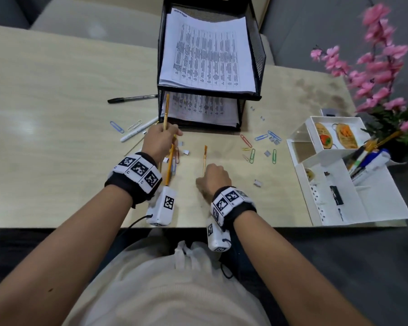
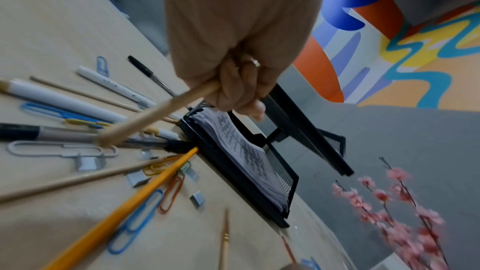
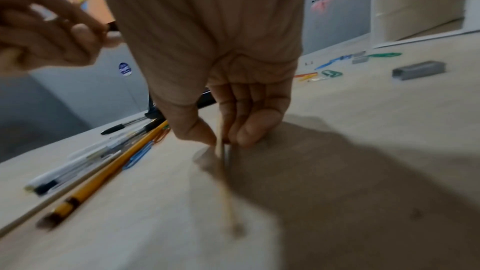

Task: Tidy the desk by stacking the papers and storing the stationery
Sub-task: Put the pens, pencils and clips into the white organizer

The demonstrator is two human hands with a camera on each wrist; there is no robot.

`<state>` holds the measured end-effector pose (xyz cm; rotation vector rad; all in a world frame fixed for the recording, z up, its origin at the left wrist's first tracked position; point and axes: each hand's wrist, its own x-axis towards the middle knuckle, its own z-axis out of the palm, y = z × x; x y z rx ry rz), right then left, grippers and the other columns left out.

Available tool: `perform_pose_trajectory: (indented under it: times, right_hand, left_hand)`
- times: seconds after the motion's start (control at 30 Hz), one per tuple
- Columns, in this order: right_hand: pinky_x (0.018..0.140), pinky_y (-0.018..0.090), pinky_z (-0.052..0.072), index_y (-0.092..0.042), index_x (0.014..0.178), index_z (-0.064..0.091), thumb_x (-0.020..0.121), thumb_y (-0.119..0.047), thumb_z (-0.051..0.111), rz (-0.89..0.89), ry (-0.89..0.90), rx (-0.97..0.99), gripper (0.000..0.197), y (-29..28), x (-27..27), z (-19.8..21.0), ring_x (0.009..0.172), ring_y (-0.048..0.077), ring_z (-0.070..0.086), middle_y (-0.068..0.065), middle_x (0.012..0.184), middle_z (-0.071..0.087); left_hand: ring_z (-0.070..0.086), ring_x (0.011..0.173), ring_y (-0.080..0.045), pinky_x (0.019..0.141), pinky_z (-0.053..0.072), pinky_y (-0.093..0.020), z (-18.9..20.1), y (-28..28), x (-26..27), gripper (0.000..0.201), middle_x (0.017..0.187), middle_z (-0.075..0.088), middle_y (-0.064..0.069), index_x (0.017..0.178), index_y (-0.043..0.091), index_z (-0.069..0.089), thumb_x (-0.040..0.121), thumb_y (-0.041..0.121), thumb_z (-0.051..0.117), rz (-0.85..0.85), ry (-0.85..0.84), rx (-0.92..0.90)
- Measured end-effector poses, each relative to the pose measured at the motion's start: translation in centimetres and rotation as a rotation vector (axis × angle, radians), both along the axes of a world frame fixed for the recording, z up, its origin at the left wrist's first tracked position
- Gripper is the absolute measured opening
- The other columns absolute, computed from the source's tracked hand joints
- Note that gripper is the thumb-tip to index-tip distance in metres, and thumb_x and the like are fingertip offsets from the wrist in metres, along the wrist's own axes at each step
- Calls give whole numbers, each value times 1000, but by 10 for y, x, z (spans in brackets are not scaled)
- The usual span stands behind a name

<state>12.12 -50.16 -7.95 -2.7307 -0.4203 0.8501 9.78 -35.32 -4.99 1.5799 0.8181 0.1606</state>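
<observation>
Two hands [image 1: 159, 143] [image 1: 214, 176], two gripped brushes [image 1: 166, 111] [image 1: 205, 158]

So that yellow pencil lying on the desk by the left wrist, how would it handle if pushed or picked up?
The yellow pencil looks straight and stiff, so it should lift without bending. Its slim shaft lies flat on the smooth desk; a sideways nudge would probably roll or slide it. Paper clips lie against it and might drag along.

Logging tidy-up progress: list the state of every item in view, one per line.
Left hand: grips a thin wooden paintbrush, lifted.
Right hand: pinches a second thin wooden paintbrush at the desk.
Black mesh two-tier paper tray: both tiers hold papers.
Coloured paper clips: scattered, unstored.
Black ballpoint pen: lying loose.
White desk organiser: partly filled.
</observation>
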Motion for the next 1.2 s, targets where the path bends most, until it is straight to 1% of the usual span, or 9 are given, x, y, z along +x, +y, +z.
perform_pose_trajectory:
  times: [0.07, 0.2, 0.33, 0.43, 0.6, 0.73, 0.87, 1.1, 1.2]
  right_hand:
    - [80, 37, 47, -1, 100, 56, 84, -21, 55, -68, 3, 36, 25, -1, 2, 0, 102, 37, 56, 20, 110, 58]
    - [68, 31, 47, -12, 65, 48, 81, -17, 56, -219, 15, 341, 19, 12, 3, 6, 78, 28, 57, 13, 81, 61]
    - [55, 20, 48, -7, 78, 58, 86, -6, 55, -119, 90, 597, 9, 40, -8, 16, 59, 14, 58, 7, 68, 61]
    - [48, 15, 47, -4, 78, 63, 89, -5, 53, -103, 116, 624, 15, 57, -6, 15, 50, 9, 56, 9, 66, 61]
    - [82, 37, 51, -4, 73, 56, 88, -16, 48, -65, 41, 332, 21, 79, -9, -3, 94, 35, 60, 25, 92, 65]
    - [80, 36, 47, -3, 109, 52, 85, -18, 55, 68, 8, 73, 29, 88, -22, -4, 106, 39, 55, 21, 116, 56]
    - [76, 35, 46, -1, 103, 55, 83, -17, 57, -6, -3, 27, 26, 82, -26, 0, 104, 37, 56, 17, 112, 58]
    - [39, 8, 37, -8, 66, 52, 77, -9, 62, -286, 159, 441, 15, 47, -38, 16, 38, -5, 51, 1, 56, 50]
    - [40, 8, 36, -8, 68, 57, 79, -2, 60, -272, 298, 554, 13, 51, -46, 23, 33, -5, 46, 1, 57, 53]
  left_hand:
    - [37, 26, 0, 31, 28, -11, -1, 8, -5, 32, 40, 53, 4, 76, 11, 58, 98, 18, 37, 30, 13, -109]
    - [58, 44, -10, 37, 46, -13, 1, 16, -14, 18, 68, 54, -10, 100, 2, 46, 100, 14, 32, -23, 104, -388]
    - [50, 68, -13, 55, 47, -24, 1, 19, -19, 30, 77, 53, -3, 82, 13, 55, 100, 21, 33, -203, 137, -469]
    - [49, 64, -12, 57, 41, -24, -2, 30, -19, 33, 73, 53, -5, 74, 11, 50, 100, 16, 30, -85, 66, -447]
    - [39, 31, -3, 39, 35, -17, -5, 62, -27, 32, 60, 44, -3, 71, 16, 39, 100, 24, 29, 143, -11, -321]
    - [28, 28, -1, 31, 22, -11, -6, 73, -38, 25, 59, 35, 0, 72, 17, 47, 97, 16, 41, 97, 34, -257]
    - [34, 27, 0, 29, 26, -10, -11, 75, -45, 26, 60, 47, -3, 88, 10, 56, 98, 5, 32, 70, 134, -335]
    - [60, 69, -18, 48, 55, -20, -7, 66, -51, 23, 81, 58, -11, 116, 5, 46, 100, 12, 30, -24, 180, -585]
    - [61, 74, -14, 49, 54, -19, -7, 60, -51, 27, 84, 60, -5, 96, 11, 53, 102, 19, 28, -111, 157, -616]
